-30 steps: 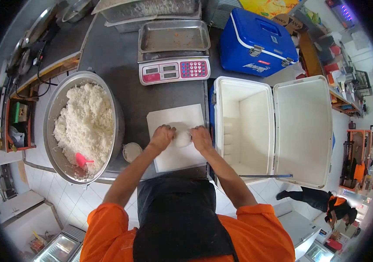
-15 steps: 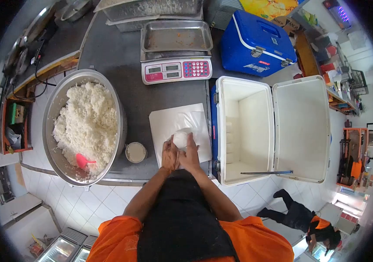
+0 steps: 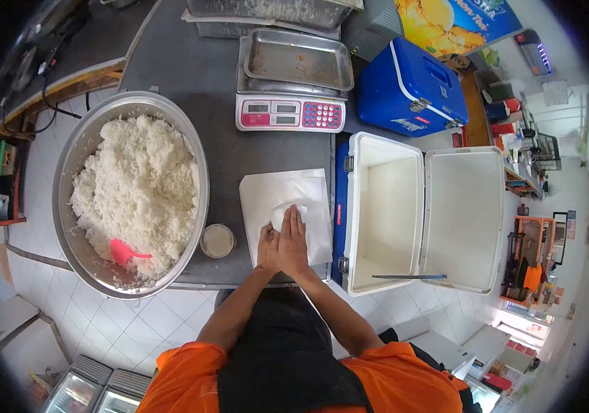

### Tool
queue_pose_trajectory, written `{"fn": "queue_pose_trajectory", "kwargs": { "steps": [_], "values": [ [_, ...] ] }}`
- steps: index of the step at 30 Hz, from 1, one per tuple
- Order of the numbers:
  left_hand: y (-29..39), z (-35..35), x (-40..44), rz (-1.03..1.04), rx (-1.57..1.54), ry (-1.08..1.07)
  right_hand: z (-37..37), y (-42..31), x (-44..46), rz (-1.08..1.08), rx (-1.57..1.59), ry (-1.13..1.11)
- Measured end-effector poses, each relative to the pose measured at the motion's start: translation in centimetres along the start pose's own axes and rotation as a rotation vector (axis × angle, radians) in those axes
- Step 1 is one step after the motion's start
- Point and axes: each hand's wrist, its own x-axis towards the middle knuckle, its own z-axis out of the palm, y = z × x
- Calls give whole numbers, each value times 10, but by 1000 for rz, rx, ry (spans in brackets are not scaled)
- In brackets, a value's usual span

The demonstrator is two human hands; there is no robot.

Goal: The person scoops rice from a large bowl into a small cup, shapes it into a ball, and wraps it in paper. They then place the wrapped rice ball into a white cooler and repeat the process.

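Observation:
A low round white bundle (image 3: 282,215), apparently wrapped in paper, lies on a stack of white paper sheets (image 3: 256,189) at the table's front edge. My right hand (image 3: 294,244) rests over it with fingers stretched out flat and close together. Against its lower left side, my left hand (image 3: 268,249) has bent fingers gripping the paper, and the two hands touch. What is inside the bundle is hidden. Left of the sheets stands a small round tub (image 3: 217,241) with pale contents. Further left, a large metal pot (image 3: 64,172) holds cooked white rice (image 3: 136,179) and a pink scoop (image 3: 124,252).
Behind the sheets, a digital scale (image 3: 290,112) carries a shallow metal tray (image 3: 299,58). An open cooler (image 3: 387,206) stands to the right, lid swung outward. A shut blue cooler (image 3: 411,89) sits behind it. Part of another person shows at lower right.
My right hand has moved from the bundle's side to lie flat across it. My view has shifted slightly. The other person, seen at lower right, is now mostly hidden behind my shoulder.

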Motion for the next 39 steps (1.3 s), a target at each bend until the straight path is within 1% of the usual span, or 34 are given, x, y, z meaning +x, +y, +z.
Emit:
{"fn": "queue_pose_trajectory", "kwargs": {
  "steps": [1,3,4,5,6,7,8,9,10,12,14,15,16,17,18,19,20,21,22,23,24,25,26,28,29,30,32,33,35,36,37,38,39],
  "values": [
    [-3,-1,-3,3,-2,-3,1,1,-2,4,-1,1],
    [-5,-4,-6,17,-22,-10,4,7,-5,-122,50,76],
    [9,-24,-3,18,-24,-9,5,12,-4,-122,48,76],
    [33,-61,6,30,-53,-16,8,18,1,-47,164,133],
    [46,-82,12,42,-81,-26,11,23,6,29,282,190],
    [42,-75,10,45,-79,-27,14,28,15,83,227,230],
    [35,-63,6,4,-85,-10,16,31,20,85,228,235],
    [32,-58,5,-36,-91,7,17,33,26,244,290,156],
    [30,-52,5,-30,-90,8,17,35,30,400,349,77],
    [26,-42,1,-74,-245,75,18,37,31,409,396,77],
    [21,-35,0,-52,-200,85,17,41,30,415,441,79],
    [22,-35,1,-37,-155,100,11,42,29,442,532,58],
    [24,-34,2,-34,-159,100,4,44,27,468,623,35],
    [25,-35,2,-27,-238,92,-2,44,23,466,620,36],
    [29,-40,3,-23,-314,87,-6,44,17,402,739,141],
    [45,-49,8,-27,-311,93,-13,39,12,334,859,242],
    [70,-53,13,-145,-769,164,-25,37,2,333,863,236],
    [94,-64,19,-257,-1226,229,-53,24,-7,236,646,267],
    [114,-83,26,-251,-1224,226,-75,13,-13,139,426,301],
    [135,-105,34,-486,-1341,172,-83,9,-20,137,425,310],
    [154,-122,42,-725,-1446,110,-90,6,-28,82,485,359],
    [170,-127,51,-618,-1383,264,-100,2,-32,26,544,408],
    [180,-136,54,-612,-1381,256,-113,0,-36,28,543,417],
    [193,-145,58,-549,-1328,53,-143,0,-41,119,572,253],
    [198,-140,60,-537,-1322,40,-150,11,-46,68,479,204],
    [203,-134,61,-512,-1292,41,-158,21,-51,70,479,218],
    [215,-117,64,-489,-1259,37,-172,43,-60,-7,349,128],
    [222,-106,67,-479,-1246,72,-183,50,-61,-4,351,132],
    [238,-85,73,-477,-1229,96,-205,63,-67,-11,51,154],
    [246,-76,80,-481,-1302,107,-211,83,-66,-15,53,151],
    [255,-64,88,-490,-1372,126,-215,106,-65,-35,242,104],
    [261,-47,95,-506,-1363,140,-217,128,-66,-49,438,49],
    [261,-25,105,-531,-1393,133,-220,153,-59,-93,563,72]
  ]
}}
